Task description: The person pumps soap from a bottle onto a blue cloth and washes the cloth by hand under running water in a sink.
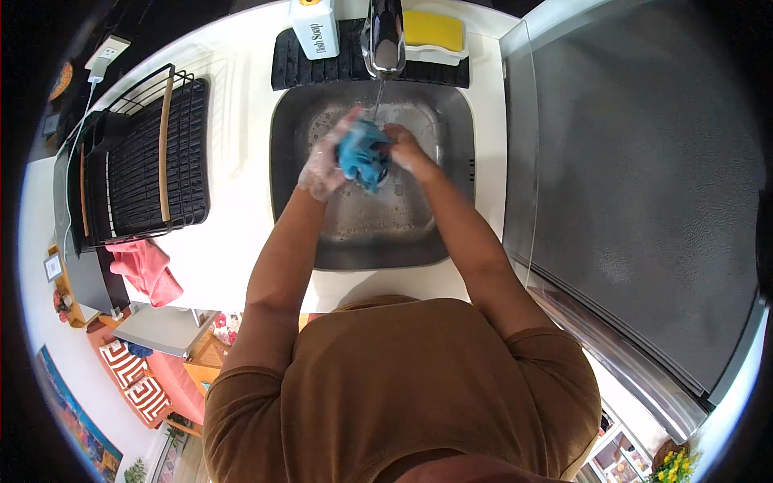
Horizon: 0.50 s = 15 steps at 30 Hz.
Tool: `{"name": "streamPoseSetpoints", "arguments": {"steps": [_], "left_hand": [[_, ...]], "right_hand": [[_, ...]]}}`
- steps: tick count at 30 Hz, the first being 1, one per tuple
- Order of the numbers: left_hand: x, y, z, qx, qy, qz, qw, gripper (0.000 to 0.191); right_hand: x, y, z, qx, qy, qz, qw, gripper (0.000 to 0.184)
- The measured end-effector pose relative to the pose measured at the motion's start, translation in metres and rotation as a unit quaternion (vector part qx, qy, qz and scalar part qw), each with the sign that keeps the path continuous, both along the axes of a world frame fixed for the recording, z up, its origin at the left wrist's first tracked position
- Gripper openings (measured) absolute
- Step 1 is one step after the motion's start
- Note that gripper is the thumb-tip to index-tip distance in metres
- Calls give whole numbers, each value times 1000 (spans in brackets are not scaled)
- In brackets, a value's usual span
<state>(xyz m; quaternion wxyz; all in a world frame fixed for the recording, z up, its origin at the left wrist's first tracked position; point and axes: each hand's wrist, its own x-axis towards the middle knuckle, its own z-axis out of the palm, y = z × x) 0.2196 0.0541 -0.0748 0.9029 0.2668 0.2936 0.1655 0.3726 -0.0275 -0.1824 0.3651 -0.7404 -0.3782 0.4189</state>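
A crumpled blue cloth (pixel 363 154) is bunched between my two hands over a stainless steel sink (pixel 386 232). My left hand (pixel 326 160), coated in soap suds, presses against the cloth's left side. On the other side, the fingers of my right hand (pixel 407 148) grip its edge. A thin stream of water falls from the chrome faucet (pixel 385 45) just behind the cloth. The cloth and the fingers are somewhat blurred, and part of the sink's drain is hidden beneath them.
Behind the sink, a white dish soap bottle (pixel 315 30) and a yellow sponge (pixel 433 31) in a white holder rest on a black mat (pixel 290 66). A black dish rack (pixel 142 157) and a pink cloth (pixel 148 271) lie left. A grey refrigerator (pixel 640 169) stands right.
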Motion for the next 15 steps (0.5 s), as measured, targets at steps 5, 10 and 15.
{"name": "streamPoseSetpoints", "arguments": {"steps": [5,10,15], "left_hand": [[-9,0,-83,-130,15,68,989,38],[33,-27,-96,-128,76,67,987,31],[44,-30,-56,-178,-9,0,984,26]], "right_hand": [[-28,0,93,169,334,-43,926,38],[-79,13,108,142,-80,-75,984,13],[-29,22,54,222,-50,-190,955,13]]}}
